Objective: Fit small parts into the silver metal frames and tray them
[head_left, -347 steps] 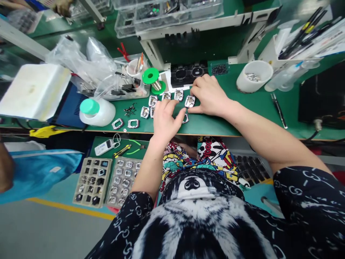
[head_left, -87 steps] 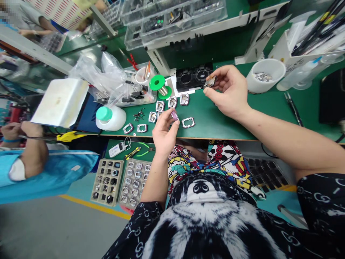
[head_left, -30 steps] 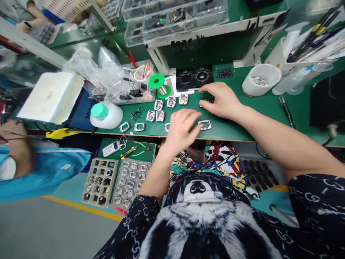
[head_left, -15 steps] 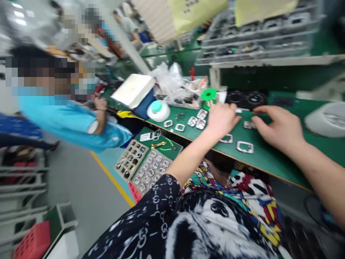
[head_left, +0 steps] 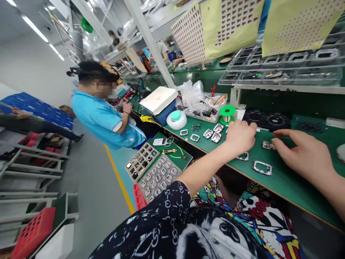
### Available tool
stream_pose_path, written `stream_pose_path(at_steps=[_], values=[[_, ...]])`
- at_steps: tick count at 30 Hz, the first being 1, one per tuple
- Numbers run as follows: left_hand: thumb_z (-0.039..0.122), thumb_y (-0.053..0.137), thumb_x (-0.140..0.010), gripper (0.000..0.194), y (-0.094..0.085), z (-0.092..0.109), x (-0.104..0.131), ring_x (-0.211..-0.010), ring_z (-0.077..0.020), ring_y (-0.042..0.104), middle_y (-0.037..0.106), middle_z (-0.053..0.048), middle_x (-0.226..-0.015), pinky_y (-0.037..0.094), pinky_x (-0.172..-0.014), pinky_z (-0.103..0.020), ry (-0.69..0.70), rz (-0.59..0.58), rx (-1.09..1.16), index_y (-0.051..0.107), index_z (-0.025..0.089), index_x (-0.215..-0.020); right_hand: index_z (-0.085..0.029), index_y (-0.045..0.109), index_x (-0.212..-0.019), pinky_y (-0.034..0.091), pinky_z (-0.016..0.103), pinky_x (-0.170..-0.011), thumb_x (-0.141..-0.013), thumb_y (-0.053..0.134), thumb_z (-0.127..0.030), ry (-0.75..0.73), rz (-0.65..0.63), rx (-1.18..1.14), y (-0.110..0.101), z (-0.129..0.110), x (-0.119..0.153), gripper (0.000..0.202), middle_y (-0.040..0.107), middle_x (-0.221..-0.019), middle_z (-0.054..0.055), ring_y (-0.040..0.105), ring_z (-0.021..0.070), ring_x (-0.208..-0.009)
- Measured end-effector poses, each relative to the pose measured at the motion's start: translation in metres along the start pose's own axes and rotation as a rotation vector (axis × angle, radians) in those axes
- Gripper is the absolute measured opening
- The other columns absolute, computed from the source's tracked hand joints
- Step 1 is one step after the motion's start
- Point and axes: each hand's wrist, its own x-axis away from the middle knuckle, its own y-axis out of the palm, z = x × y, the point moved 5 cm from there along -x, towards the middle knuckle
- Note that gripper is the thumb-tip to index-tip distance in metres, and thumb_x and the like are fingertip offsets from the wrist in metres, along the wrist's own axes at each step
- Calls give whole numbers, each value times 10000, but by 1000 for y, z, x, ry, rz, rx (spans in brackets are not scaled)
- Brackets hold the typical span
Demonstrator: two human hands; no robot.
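Head view: right of the spool (head_left: 228, 110), unclenched right hand (head_left: 304, 151) touches a part (head_left: 267, 145); left hand (head_left: 241, 136) hides its grip. A straying forearm (head_left: 206, 166) could scatter frames (head_left: 216, 137).

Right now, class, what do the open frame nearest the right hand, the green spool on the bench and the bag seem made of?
Frame: perhaps metal or coated plastic, silvery, shiny. Spool: likely moulded plastic, evenly green, smooth. Bag: probably plastic film, crinkled, see-through.

trousers (head_left: 260, 210): red "YOO", rest unclear | sleeve (head_left: 167, 207): G-like letters | yellow sheets (head_left: 231, 30): marks unreadable
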Motion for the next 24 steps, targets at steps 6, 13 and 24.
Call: stream_pose_path(at_steps=[6,13,24], values=[[310,684,-1026,429,-23,-4,23,-1204,-240,670,753,-94,-1320,523,-1076,-384,13,106,675,644,176,-1431,-467,678,-1286,598,499,-975,-821,761,-416,136,-30,-472,1,-5,-3,475,797,-1239,48,777,324,-1040],[340,860,-894,498,13,-7,45,-1126,-198,705,743,-87,-1186,600,-977,-337,-101,42,1497,711,192,-1345,-550,772,-1088,566,532,-971,-811,799,-554,199,-174,-492,2,-17,4,278,807,-1134,22,762,346,-1037],[398,836,-921,439,14,-1,55,-1139,-208,688,669,-106,-1328,662,-911,-344,-32,94,1437,759,234,-1321,-513,808,-1021,559,516,-997,-799,815,-511,202,-249,-527,5,-9,1,223,811,-1133,18,761,338,-1055]])
